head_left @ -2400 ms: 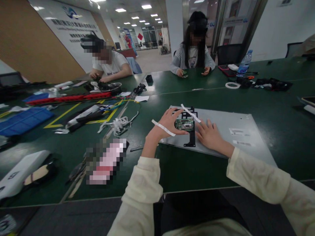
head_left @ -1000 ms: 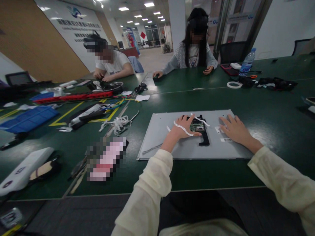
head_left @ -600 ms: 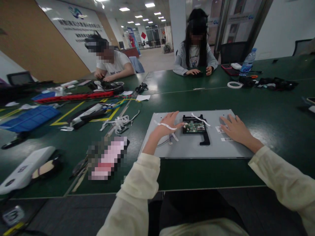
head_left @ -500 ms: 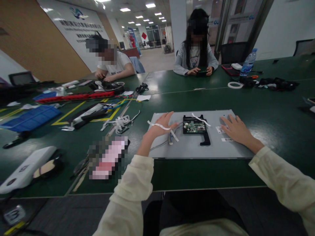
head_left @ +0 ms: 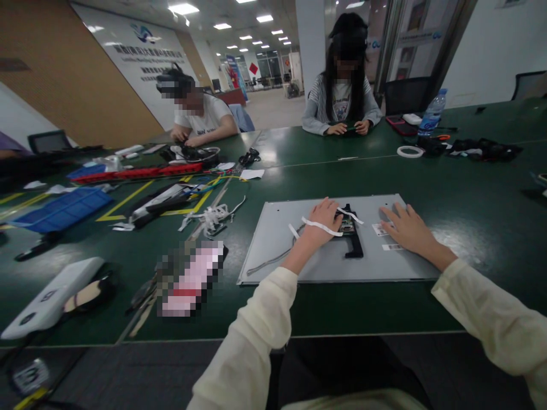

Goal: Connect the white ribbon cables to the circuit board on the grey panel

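Observation:
A flat grey panel (head_left: 273, 228) lies on the table in front of me. On it sits a black plastic bracket (head_left: 354, 247) with a green circuit board (head_left: 348, 224), partly hidden by my left hand (head_left: 322, 221). That hand is over the board's left side, fingers stretched out, holding nothing I can see. A narrow white strip (head_left: 321, 227) lies across its back. A second white strip (head_left: 352, 215) crosses the bracket's top. Grey cables (head_left: 273, 262) run left across the panel. My right hand (head_left: 408, 230) rests spread at the panel's right side, beside white labels (head_left: 379, 229).
Left of the panel are a heap of white strips (head_left: 211, 219), a blurred pink phone-like object (head_left: 194, 279), a white device (head_left: 53, 296) and a blue tray (head_left: 62, 209). A water bottle (head_left: 432, 114) and tape roll (head_left: 410, 152) stand farther right. Two people sit across the table.
My left hand has moved right, from the cables onto the circuit board, with the white strip still across it. My right hand stays on the panel. The view has shifted slightly.

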### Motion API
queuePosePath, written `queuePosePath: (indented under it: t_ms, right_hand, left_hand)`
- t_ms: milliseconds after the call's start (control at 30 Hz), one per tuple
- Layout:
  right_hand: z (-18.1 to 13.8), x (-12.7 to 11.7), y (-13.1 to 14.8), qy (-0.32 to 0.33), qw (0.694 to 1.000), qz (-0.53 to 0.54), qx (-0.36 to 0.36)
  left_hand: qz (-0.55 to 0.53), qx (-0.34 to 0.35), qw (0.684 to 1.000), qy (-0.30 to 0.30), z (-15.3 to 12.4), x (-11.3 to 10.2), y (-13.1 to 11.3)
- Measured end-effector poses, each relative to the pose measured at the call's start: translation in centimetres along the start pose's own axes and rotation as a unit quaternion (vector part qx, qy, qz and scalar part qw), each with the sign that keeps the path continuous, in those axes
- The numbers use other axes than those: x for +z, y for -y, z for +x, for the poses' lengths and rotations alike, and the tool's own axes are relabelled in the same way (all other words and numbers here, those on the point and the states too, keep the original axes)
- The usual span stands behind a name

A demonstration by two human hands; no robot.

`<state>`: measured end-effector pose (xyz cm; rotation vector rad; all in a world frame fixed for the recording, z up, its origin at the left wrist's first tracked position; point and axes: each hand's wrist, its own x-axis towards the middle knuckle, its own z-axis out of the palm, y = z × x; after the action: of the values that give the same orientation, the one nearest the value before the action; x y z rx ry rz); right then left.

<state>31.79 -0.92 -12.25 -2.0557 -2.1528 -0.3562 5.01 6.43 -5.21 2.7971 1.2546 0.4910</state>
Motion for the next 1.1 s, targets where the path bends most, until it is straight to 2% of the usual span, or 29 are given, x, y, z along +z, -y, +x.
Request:
queuePosePath:
  t_ms: [167,400,900,1100]
  right_hand:
    - [0.1,-0.2,0.0,-0.004,1.0,0.0,-0.001]
    - [0.2,-0.8,0.3,0.019,1.0,0.008,0.008]
    - [0.6,-0.5,0.2,0.015,1.0,0.02,-0.005]
    - [0.9,-0.7,0.7,0.024,0.999,0.027,-0.002]
  left_hand:
    - [-0.006,0.008,1.0,0.006,-0.1,1.4,-0.2]
    - [-0.007,0.017,1.0,0.015,-0.4,1.9,0.7]
    - [0.009,-0.022,0.998,0.05,-0.4,1.6,0.6]
    - [0.026,-0.02,0.996,0.085,-0.6,0.9,0.6]
